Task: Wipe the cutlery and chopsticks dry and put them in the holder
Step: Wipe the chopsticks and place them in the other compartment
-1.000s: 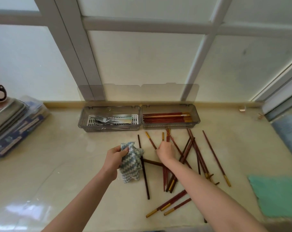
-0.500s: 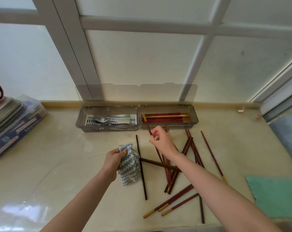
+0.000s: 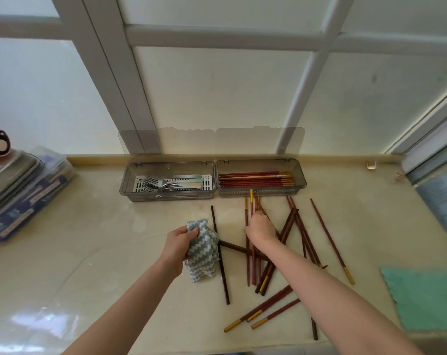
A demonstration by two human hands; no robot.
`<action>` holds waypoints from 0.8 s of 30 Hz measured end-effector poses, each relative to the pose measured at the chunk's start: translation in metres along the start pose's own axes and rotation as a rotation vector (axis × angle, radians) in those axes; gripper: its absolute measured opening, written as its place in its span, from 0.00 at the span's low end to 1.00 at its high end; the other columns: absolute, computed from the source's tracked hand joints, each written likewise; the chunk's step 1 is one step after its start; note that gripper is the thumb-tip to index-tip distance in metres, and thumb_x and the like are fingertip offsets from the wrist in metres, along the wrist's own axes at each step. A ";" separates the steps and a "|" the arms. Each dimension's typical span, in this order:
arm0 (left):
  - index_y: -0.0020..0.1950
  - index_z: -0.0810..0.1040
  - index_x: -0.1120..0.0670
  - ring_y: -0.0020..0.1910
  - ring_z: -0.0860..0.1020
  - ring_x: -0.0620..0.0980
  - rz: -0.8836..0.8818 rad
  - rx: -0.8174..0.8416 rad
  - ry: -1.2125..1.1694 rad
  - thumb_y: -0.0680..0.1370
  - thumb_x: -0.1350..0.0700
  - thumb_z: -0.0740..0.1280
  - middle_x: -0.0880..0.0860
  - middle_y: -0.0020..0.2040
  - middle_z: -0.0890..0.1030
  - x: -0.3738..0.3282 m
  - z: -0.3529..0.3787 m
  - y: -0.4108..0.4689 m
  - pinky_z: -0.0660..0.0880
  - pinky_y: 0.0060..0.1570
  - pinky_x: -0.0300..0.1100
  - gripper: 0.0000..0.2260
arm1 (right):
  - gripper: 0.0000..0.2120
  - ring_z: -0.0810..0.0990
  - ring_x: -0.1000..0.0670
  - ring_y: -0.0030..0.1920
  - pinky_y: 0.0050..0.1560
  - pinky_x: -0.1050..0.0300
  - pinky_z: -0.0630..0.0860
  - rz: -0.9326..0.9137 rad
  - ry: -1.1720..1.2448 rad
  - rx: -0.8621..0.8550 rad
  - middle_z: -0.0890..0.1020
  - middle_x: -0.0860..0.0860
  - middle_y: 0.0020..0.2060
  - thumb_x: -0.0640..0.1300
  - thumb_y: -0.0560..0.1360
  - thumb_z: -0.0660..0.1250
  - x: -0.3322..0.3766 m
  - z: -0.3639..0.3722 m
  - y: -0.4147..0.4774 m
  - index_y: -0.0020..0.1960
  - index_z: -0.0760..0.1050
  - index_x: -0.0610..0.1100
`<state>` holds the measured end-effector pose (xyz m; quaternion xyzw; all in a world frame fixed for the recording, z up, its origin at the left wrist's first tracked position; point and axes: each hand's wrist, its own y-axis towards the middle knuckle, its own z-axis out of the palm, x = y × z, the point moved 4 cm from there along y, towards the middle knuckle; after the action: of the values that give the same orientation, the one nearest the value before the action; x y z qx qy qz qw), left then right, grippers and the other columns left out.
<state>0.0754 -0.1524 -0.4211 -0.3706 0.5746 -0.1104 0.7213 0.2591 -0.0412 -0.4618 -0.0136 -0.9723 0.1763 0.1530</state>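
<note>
A pale counter (image 3: 89, 252) runs beneath a frosted window (image 3: 217, 85). The right grip (image 3: 262, 229) has dropped back onto the loose chopsticks (image 3: 331, 240). Half a second ago it was lifted toward the holder (image 3: 171, 197) with one stick. Its fingers now curl down and pinch among the gold-tipped ends, though I cannot tell which stick. This looks like picking the next stick, with wiping still to come. The wrist is bent down and the forearm reaches in from the lower right. The left grip (image 3: 181, 242) clutches the bunched zigzag cloth (image 3: 203, 252) just beside the pile. The holder's right compartment has stored chopsticks (image 3: 255, 178), the left has forks (image 3: 163, 181). Many sticks remain scattered.
</note>
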 end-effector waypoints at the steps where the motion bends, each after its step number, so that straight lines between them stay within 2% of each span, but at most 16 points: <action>1: 0.54 0.78 0.62 0.44 0.79 0.54 0.001 0.000 0.000 0.78 0.60 0.63 0.59 0.45 0.81 0.000 -0.001 0.000 0.75 0.41 0.43 0.09 | 0.18 0.79 0.43 0.55 0.46 0.55 0.75 0.017 0.001 -0.002 0.79 0.42 0.56 0.42 0.76 0.66 0.001 0.002 0.001 0.63 0.69 0.37; 3: 0.55 0.78 0.62 0.45 0.79 0.55 0.000 -0.005 -0.006 0.78 0.60 0.63 0.59 0.46 0.81 0.001 -0.003 0.000 0.76 0.43 0.44 0.09 | 0.16 0.80 0.43 0.54 0.46 0.54 0.76 0.024 -0.028 0.015 0.80 0.43 0.55 0.42 0.77 0.65 0.004 0.003 0.002 0.62 0.70 0.37; 6: 0.55 0.77 0.62 0.45 0.79 0.55 -0.002 -0.002 -0.017 0.78 0.60 0.63 0.58 0.46 0.81 0.002 -0.004 0.001 0.76 0.43 0.44 0.09 | 0.10 0.80 0.45 0.51 0.41 0.57 0.74 0.012 -0.063 0.075 0.81 0.44 0.52 0.40 0.77 0.64 0.010 0.007 0.001 0.57 0.75 0.38; 9: 0.55 0.77 0.62 0.45 0.79 0.54 -0.002 0.005 -0.038 0.78 0.60 0.64 0.58 0.46 0.81 0.001 -0.005 0.000 0.76 0.43 0.44 0.09 | 0.11 0.80 0.46 0.51 0.40 0.58 0.72 0.035 -0.013 0.162 0.80 0.46 0.51 0.43 0.74 0.68 0.014 0.011 -0.001 0.54 0.76 0.40; 11: 0.55 0.77 0.62 0.46 0.79 0.55 -0.002 0.015 -0.061 0.78 0.60 0.64 0.59 0.47 0.81 0.000 -0.007 0.001 0.76 0.45 0.45 0.09 | 0.11 0.81 0.47 0.48 0.40 0.57 0.74 0.015 0.024 0.206 0.81 0.46 0.48 0.45 0.73 0.69 0.019 0.009 0.000 0.51 0.75 0.41; 15: 0.57 0.77 0.63 0.45 0.79 0.55 -0.003 0.044 -0.093 0.77 0.60 0.64 0.60 0.47 0.81 0.000 -0.006 0.002 0.76 0.44 0.44 0.10 | 0.07 0.81 0.48 0.40 0.43 0.53 0.81 -0.157 0.163 0.196 0.79 0.48 0.42 0.41 0.73 0.67 0.038 -0.022 0.007 0.50 0.73 0.42; 17: 0.57 0.77 0.63 0.44 0.79 0.55 -0.002 0.073 -0.109 0.78 0.60 0.64 0.59 0.46 0.81 0.000 -0.003 0.001 0.76 0.43 0.44 0.10 | 0.07 0.80 0.50 0.38 0.40 0.57 0.81 -0.278 0.235 0.138 0.76 0.49 0.41 0.39 0.75 0.66 0.049 -0.048 0.010 0.51 0.70 0.43; 19: 0.56 0.77 0.64 0.43 0.80 0.54 -0.001 0.129 -0.125 0.78 0.59 0.63 0.59 0.45 0.81 -0.001 0.001 -0.003 0.76 0.40 0.42 0.10 | 0.04 0.77 0.51 0.36 0.39 0.60 0.79 -0.391 0.410 -0.002 0.76 0.50 0.40 0.38 0.76 0.64 0.058 -0.079 0.008 0.51 0.70 0.42; 21: 0.55 0.77 0.64 0.43 0.81 0.54 -0.004 0.204 -0.150 0.79 0.58 0.62 0.59 0.47 0.81 -0.002 0.004 -0.006 0.78 0.38 0.41 0.11 | 0.03 0.77 0.52 0.34 0.36 0.62 0.78 -0.431 0.677 -0.170 0.77 0.49 0.40 0.37 0.77 0.64 0.060 -0.107 0.001 0.50 0.72 0.42; 22: 0.55 0.77 0.63 0.44 0.81 0.54 -0.003 0.241 -0.169 0.79 0.57 0.61 0.60 0.48 0.81 -0.002 0.005 -0.007 0.79 0.39 0.41 0.11 | 0.02 0.77 0.52 0.32 0.32 0.63 0.77 -0.415 0.823 -0.197 0.78 0.48 0.38 0.37 0.77 0.64 0.058 -0.115 0.000 0.49 0.73 0.43; 24: 0.58 0.76 0.63 0.48 0.80 0.55 0.009 0.299 -0.213 0.80 0.57 0.59 0.61 0.51 0.81 -0.005 0.005 -0.008 0.79 0.43 0.42 0.13 | 0.02 0.75 0.52 0.26 0.25 0.63 0.72 -0.349 1.086 -0.104 0.77 0.45 0.34 0.37 0.77 0.65 0.056 -0.121 -0.002 0.46 0.73 0.42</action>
<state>0.0801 -0.1533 -0.4112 -0.2664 0.4739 -0.1516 0.8255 0.2428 0.0028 -0.3370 0.0508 -0.7495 0.0683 0.6566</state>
